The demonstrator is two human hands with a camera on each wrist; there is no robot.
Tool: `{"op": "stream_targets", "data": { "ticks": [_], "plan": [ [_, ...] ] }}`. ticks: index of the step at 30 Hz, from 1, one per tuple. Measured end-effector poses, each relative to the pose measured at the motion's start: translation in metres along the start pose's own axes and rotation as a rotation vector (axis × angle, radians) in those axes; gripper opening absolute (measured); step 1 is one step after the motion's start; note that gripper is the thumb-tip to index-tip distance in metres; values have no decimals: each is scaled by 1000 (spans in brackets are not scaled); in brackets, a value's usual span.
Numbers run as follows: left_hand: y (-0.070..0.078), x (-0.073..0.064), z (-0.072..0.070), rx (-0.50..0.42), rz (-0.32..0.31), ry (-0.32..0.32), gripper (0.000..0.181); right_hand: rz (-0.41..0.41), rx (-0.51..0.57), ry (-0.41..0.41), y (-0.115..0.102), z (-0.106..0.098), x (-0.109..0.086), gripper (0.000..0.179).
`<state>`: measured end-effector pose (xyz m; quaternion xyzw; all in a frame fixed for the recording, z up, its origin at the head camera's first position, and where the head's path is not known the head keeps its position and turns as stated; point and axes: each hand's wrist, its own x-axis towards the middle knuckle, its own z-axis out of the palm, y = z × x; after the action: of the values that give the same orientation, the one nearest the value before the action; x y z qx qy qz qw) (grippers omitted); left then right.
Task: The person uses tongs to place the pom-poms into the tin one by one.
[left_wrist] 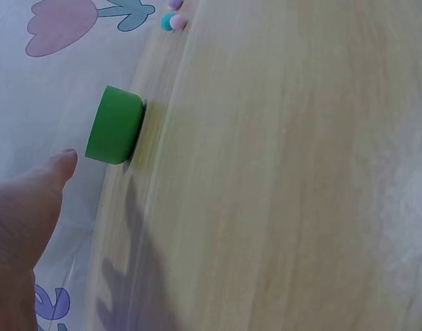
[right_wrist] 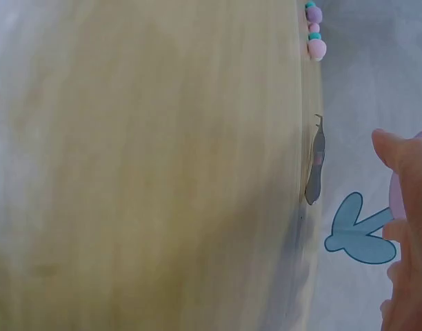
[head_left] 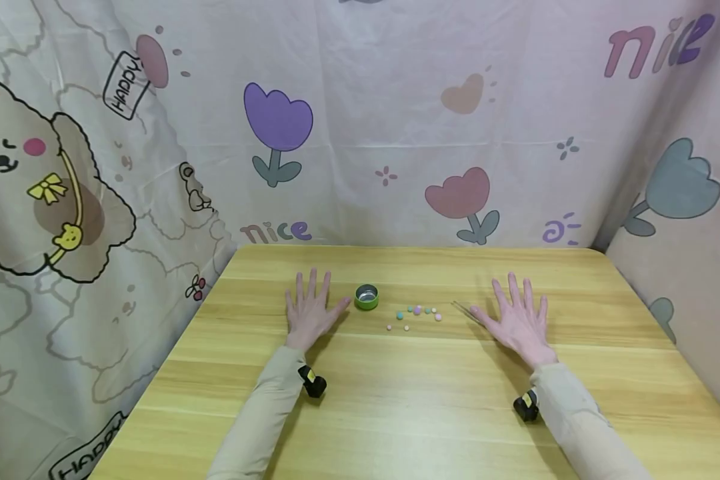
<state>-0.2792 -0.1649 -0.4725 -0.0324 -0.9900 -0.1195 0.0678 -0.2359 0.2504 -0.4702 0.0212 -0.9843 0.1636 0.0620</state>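
Observation:
My left hand [head_left: 309, 313] is spread with straight fingers over the table, its thumb pointing toward a small round green tin [head_left: 367, 297]. The tin has a silvery inside and stands upright; in the left wrist view its green wall [left_wrist: 116, 125] shows beyond the thumb. Several small pastel balls [head_left: 417, 311] lie scattered to the right of the tin. A pair of thin metal tweezers [head_left: 463, 310] lies beside the thumb of my right hand [head_left: 521, 323], which is also spread and holds nothing. The right wrist view shows the tweezers [right_wrist: 317, 162] with bent tips, apart from the hand.
A wooden table [head_left: 384, 400] spans the area under both arms. Behind it hangs a pale curtain [head_left: 360, 133] printed with tulips and words, and more printed cloth [head_left: 156, 267] hangs along the left side. A small black camera sits on each wrist.

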Motion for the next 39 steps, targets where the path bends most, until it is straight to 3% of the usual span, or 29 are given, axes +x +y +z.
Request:
{"op": "stream_targets", "data": {
  "ticks": [8,12,19,27,33,39],
  "plan": [
    [7,1,-1,-5,3,-43,87,-6,19,-15,-3,0,3,94],
    [14,2,-3,-61,14,-89,86,-7,52,-29,-6,-1,5,95],
    [24,6,-4,-275,46,-175,86,-35,172,-52,-8,-3,11,94],
    [25,15,0,-617,72,-281,96,-62,330,-86,-6,2,15,86],
    [33,19,11,-817,70,-263,93,-105,343,-46,-7,11,19,69],
    [42,21,18,-879,68,-209,88,-122,347,-42,-13,15,23,53]
  ]
}}
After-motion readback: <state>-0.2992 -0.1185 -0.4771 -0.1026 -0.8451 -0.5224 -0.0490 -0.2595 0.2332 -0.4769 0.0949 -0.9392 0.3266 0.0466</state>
